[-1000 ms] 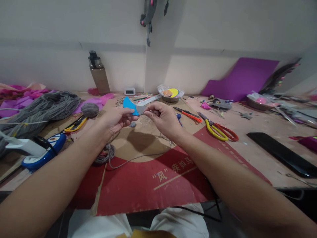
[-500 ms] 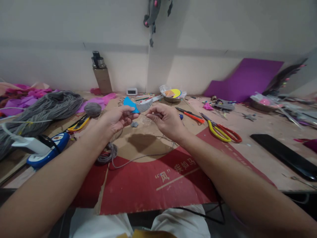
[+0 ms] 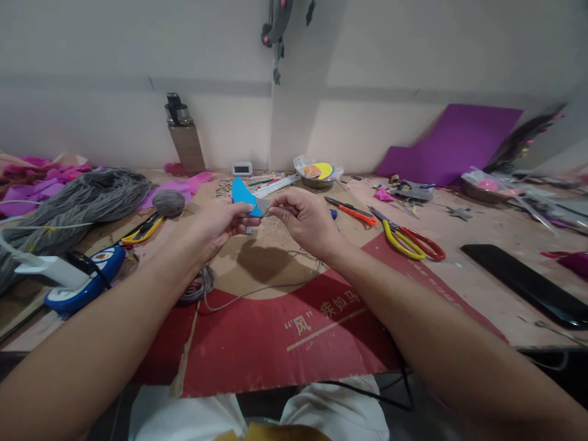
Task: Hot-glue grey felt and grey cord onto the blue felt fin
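Pinching a crescent [image 3: 245, 197] in your left hand [image 3: 219, 224], you hold your right hand [image 3: 309, 220], its grip unclear, at the apparently covered grey end [image 3: 263, 206], the blue part [image 3: 239, 188] uncovered.

A purple sheet [image 3: 462, 144] leans against the wall [image 3: 376, 49], well right of a small white device [image 3: 242, 174]

The left hand [image 3: 229, 222] and right hand [image 3: 307, 220] are bare, and the left forearm [image 3: 124, 312] and right forearm [image 3: 413, 309] are uncovered too. Loose, softly creased white trousers [image 3: 337, 411] are worn below; mustard-yellow cloth [image 3: 285, 433], perhaps a garment's hem, shows at the bottom edge.
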A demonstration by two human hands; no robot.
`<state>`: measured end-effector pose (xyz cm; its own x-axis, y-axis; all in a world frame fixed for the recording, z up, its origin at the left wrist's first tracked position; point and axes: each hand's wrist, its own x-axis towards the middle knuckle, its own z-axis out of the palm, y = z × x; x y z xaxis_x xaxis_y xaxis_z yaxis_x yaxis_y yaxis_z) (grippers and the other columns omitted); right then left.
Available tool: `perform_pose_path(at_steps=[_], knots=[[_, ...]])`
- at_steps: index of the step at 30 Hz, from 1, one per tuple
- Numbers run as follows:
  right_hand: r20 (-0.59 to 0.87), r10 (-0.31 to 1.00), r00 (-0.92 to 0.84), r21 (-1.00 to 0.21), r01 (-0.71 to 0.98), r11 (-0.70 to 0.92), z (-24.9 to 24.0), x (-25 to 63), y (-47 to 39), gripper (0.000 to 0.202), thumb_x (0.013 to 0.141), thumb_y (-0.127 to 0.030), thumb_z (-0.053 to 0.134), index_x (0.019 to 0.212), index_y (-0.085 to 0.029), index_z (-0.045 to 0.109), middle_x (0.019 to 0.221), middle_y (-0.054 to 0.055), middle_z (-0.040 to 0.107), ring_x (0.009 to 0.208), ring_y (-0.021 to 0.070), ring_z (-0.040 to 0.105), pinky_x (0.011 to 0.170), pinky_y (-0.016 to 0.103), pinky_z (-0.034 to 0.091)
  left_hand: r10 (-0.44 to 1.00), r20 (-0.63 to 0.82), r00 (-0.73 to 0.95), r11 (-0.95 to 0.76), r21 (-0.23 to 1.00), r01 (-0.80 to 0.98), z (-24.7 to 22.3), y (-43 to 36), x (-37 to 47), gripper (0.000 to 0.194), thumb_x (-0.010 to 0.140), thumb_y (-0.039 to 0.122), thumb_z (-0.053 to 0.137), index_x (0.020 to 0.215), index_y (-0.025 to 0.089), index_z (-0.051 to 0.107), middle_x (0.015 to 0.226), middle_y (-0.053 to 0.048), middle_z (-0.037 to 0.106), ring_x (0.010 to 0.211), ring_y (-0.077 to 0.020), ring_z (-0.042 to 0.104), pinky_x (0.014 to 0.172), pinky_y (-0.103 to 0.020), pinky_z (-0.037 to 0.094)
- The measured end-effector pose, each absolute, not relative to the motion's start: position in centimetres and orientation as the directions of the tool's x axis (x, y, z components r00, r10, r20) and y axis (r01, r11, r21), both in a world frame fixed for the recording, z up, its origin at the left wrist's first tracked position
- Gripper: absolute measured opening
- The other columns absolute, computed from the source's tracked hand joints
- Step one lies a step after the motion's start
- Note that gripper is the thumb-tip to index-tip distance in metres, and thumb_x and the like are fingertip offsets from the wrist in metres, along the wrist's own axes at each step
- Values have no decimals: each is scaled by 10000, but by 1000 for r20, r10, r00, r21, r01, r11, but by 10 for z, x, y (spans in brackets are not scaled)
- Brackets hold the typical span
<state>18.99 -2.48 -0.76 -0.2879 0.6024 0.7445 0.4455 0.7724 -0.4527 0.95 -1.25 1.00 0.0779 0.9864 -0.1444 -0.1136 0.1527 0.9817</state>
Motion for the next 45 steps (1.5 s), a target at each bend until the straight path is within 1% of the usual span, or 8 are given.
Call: perform_pose_path(at_steps=[5,10,19,23,26,31,36,45], knots=[[716,647,-262,-492,469,734,-8,192,-21,87,865,-231,610,795,-186,635,748,10,617,683,131,498,683,276,381,982,-101,158,104,995,-12,6,-12,10,48,707,107,665,729,102,623,649,-62,672,514,-93,618,417,-143,372],[695,677,-242,-527,469,709,-9,193,-18,97,867,-242,611,811,-178,657,750,17,624,698,135,514,690,283,392,974,-90,207,77,994,71,9,-17,11,70,703,146,683,744,109,641,593,-66,671,528,-116,632,433,-156,370],[643,729,-235,-611,416,673,-13,194,-14,132,867,-292,617,831,-177,669,774,20,648,707,128,531,679,281,399,934,-77,349,55,996,73,14,-17,7,137,677,198,740,758,110,675,618,-74,692,551,-125,638,461,-174,375],[602,764,-231,-668,379,641,-14,194,-12,145,864,-313,611,831,-175,644,742,9,618,681,124,508,652,277,393,929,-72,364,53,997,62,14,-16,5,139,682,208,743,763,110,686,620,-94,701,530,-120,625,463,-174,381],[581,774,-251,-691,351,632,-12,194,-13,134,870,-302,593,836,-176,625,776,17,625,719,131,527,674,280,407,934,-73,351,45,995,87,16,-18,5,145,673,212,751,740,101,686,616,-114,703,492,-113,597,460,-182,382],[582,770,-261,-673,376,637,-7,194,-18,99,876,-265,582,846,-178,619,809,24,634,762,142,543,707,289,415,941,-46,334,-13,985,171,18,-20,5,108,697,203,723,724,109,675,624,-120,711,482,-110,584,469,-187,384],[613,754,-237,-635,420,648,-4,195,-21,88,865,-251,609,816,-180,624,794,18,629,747,139,536,706,289,400,937,-27,348,-44,980,195,17,-22,7,139,697,202,715,793,109,676,643,-111,721,526,-129,627,497,-192,413],[583,782,-221,-688,377,620,-6,196,-16,112,862,-278,595,815,-180,620,746,2,590,700,129,491,658,274,378,919,7,394,-95,974,206,21,-27,8,130,714,203,723,801,126,666,642,-90,721,526,-121,623,492,-192,399]])
